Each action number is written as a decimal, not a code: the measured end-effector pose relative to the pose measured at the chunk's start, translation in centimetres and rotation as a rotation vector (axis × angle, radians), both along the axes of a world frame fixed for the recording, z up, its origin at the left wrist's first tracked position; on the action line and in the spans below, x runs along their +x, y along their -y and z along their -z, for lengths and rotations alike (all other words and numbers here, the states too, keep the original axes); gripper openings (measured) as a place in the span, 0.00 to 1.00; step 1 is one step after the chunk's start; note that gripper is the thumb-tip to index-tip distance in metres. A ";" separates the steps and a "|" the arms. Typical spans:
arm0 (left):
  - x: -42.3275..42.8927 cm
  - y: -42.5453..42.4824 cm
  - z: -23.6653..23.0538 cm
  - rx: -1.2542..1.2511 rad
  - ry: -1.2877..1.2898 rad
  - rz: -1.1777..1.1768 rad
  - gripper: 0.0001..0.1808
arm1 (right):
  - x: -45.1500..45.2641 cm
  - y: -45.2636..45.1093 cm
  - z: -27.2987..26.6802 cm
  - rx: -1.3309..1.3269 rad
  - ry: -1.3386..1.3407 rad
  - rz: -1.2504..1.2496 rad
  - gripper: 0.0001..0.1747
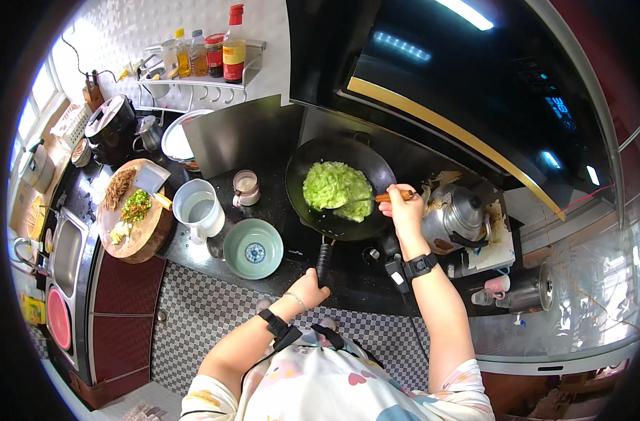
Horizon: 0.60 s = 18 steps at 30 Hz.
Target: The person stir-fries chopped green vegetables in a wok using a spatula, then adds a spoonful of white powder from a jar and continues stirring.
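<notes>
A dark wok (346,147) sits on the cooktop before me, holding a heap of sliced light-green vegetable (333,187). My left hand (305,289) grips the lower end of the wok's black ribbed handle (324,260). In my right hand (403,210) is the wooden handle of a metal spatula (359,200), whose blade is partly hidden among the vegetable pieces. Left of the wok handle stands a celadon-green bowl (254,251) with a blue floral medallion and nothing in it. A small glass jar (246,188) with pale contents is behind the bowl.
A round wooden chopping board (136,247) carries a cleaver (150,178), shredded brown food, chopped peppers and garlic. Beside it is a plastic water jug (199,208). An aluminium kettle (454,213) stands close to my right forearm. The range hood (457,142) overhangs the back right; a metal splash panel (241,137) stands behind the jar.
</notes>
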State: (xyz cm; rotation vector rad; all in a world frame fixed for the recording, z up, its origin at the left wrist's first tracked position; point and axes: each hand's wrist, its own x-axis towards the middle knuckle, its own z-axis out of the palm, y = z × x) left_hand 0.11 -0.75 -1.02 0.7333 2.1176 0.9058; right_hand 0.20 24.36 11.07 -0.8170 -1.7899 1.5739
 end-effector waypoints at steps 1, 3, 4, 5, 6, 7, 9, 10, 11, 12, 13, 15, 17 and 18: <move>0.0 0.1 -0.1 -0.002 0.000 0.000 0.27 | -0.2 0.1 -0.4 -0.002 0.000 0.000 0.09; 0.0 0.3 -0.2 0.015 0.011 -0.016 0.27 | -0.6 0.2 -1.6 0.064 -0.034 -0.040 0.09; -0.1 0.4 -0.1 0.014 0.014 -0.019 0.27 | -0.8 0.3 -2.2 0.064 -0.043 -0.039 0.08; -0.1 0.4 0.2 0.021 0.011 -0.018 0.27 | -0.9 0.1 -2.5 0.081 -0.036 -0.047 0.08; -0.2 0.4 0.2 0.029 0.007 -0.015 0.27 | -1.0 0.2 -2.9 0.099 -0.041 -0.046 0.08; -0.2 0.4 0.3 0.029 0.008 -0.017 0.27 | -1.0 0.3 -3.1 0.116 -0.047 -0.044 0.08; -0.2 0.2 0.3 0.028 0.012 -0.009 0.27 | -0.9 0.2 -2.7 0.194 -0.045 -0.077 0.07; -0.1 -0.1 0.3 0.031 0.010 -0.002 0.27 | -0.6 0.0 -2.3 0.273 -0.043 -0.103 0.07; 0.0 -0.3 0.4 0.032 0.008 0.007 0.27 | -0.3 -1.0 -0.7 0.502 -0.055 -0.148 0.05; -0.1 0.0 0.5 0.025 0.008 -0.003 0.28 | -0.2 -0.1 -0.8 0.652 -0.028 -0.208 0.05; -0.2 0.2 0.5 0.024 0.009 -0.009 0.28 | 0.3 1.0 -1.3 0.806 -0.001 -0.262 0.05; -0.2 0.4 0.4 0.028 0.025 -0.016 0.28 | 1.4 1.0 -0.5 0.956 0.083 -0.503 0.10; -0.1 0.3 0.9 0.033 0.024 -0.016 0.28 | 2.8 1.2 0.9 0.941 0.156 -0.587 0.13; -0.2 0.2 1.0 0.038 0.022 -0.013 0.28 | 3.7 1.1 1.4 0.973 0.175 -0.638 0.16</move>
